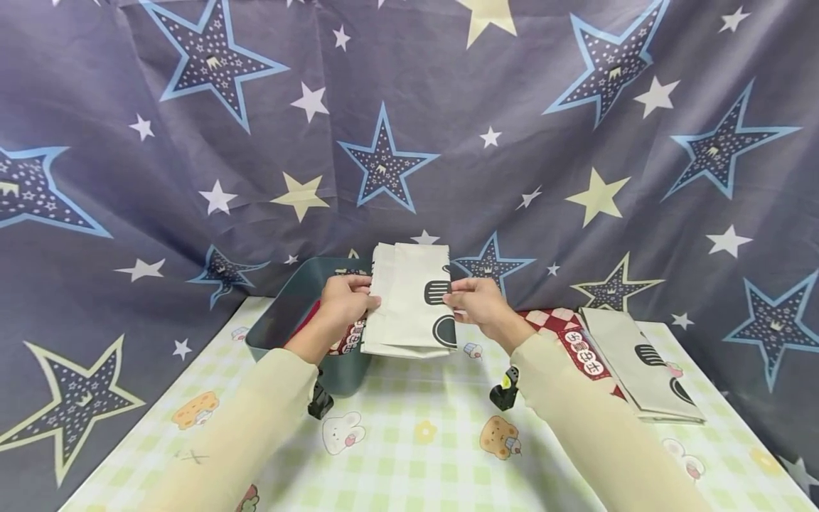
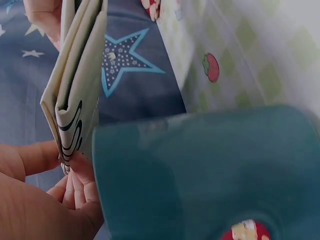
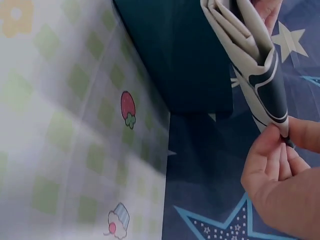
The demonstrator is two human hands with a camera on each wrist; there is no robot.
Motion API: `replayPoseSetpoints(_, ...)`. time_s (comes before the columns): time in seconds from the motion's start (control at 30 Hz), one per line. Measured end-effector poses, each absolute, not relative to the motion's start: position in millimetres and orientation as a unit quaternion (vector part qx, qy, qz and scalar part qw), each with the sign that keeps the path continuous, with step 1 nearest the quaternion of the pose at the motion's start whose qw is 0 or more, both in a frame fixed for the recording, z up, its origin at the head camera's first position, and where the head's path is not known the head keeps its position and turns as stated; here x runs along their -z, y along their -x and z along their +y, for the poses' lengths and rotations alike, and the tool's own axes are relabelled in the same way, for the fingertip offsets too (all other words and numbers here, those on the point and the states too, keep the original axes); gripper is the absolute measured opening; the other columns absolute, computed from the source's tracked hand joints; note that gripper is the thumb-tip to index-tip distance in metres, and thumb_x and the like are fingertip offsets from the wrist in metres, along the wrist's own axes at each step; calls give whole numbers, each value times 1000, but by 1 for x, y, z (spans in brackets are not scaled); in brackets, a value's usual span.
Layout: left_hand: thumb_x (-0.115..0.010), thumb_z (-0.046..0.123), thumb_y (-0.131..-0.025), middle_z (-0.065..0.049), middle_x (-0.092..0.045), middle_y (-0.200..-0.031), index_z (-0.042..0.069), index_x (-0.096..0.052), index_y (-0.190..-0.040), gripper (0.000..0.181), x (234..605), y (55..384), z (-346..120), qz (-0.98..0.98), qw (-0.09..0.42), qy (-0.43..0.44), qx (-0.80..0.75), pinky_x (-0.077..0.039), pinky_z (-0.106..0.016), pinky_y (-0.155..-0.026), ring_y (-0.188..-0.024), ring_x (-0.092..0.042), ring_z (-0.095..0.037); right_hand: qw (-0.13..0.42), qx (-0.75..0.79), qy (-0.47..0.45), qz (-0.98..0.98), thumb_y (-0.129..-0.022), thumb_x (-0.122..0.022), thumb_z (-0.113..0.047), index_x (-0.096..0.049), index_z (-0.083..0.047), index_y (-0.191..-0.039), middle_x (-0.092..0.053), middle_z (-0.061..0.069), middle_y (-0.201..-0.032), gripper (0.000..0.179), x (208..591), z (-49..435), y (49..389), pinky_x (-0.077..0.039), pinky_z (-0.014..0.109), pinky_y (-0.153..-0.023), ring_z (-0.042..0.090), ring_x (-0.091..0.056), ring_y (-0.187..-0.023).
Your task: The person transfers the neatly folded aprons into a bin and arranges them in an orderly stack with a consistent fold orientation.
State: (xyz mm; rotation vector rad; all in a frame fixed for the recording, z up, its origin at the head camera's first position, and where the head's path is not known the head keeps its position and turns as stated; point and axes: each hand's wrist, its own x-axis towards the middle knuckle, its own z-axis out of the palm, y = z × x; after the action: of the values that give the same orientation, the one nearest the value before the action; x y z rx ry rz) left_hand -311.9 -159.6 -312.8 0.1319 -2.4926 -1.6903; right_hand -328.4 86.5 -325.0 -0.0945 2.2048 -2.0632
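Observation:
A folded cream cloth [image 1: 412, 299] with black printed shapes is held up above the table, partly in front of the teal bin. My left hand [image 1: 345, 302] pinches its left edge between thumb and fingers. On the opposite edge, my right hand [image 1: 483, 306] pinches the cloth beside the black print. Both wrist views show several layers stacked in the folded cloth [image 2: 77, 85], with the left thumb and fingers at its lower corner. Seen from the right wrist, the cloth's folds [image 3: 250, 45] are loosely parted at the end.
The teal bin [image 1: 275, 320] stands at the back left with a red patterned cloth [image 1: 345, 341] in it. At the right lie another folded cream cloth [image 1: 633, 355] and a red checked cloth [image 1: 579, 348]. A star-patterned curtain [image 1: 409, 92] hangs behind the checked tablecloth [image 1: 397, 462].

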Motion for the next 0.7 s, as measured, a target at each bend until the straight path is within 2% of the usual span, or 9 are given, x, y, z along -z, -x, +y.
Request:
replayPoseSetpoints(0.3,-73,7,-80,-9,-61,-112,10,-62,-123,44,309,312,-189,-848,59,-64,524,-53,-28,-67,-97,-59,-21,70,700,23,710,-84,-66,1,-56,4,-115,-63,8,-91,32,320,57,325,-54,30,-70,16,-59,-76)
replayPoseSetpoints(0.6,-72,6,-80,-12,-63,-120,7,-62,-123,44,307,318,-222,-857,67,-60,508,-50,-29,-80,-109,-57,-21,71,727,3,683,-83,-68,1,-59,3,-107,-63,7,-87,26,316,23,324,-54,27,-66,16,-58,-73)
replayPoseSetpoints(0.7,-71,6,-81,-12,-62,-121,6,-61,-125,44,306,319,-232,-858,66,-61,507,-51,-27,-79,-111,-57,-22,70,735,-5,675,-82,-68,1,-60,3,-107,-62,6,-86,26,315,11,323,-53,27,-65,15,-58,-71)
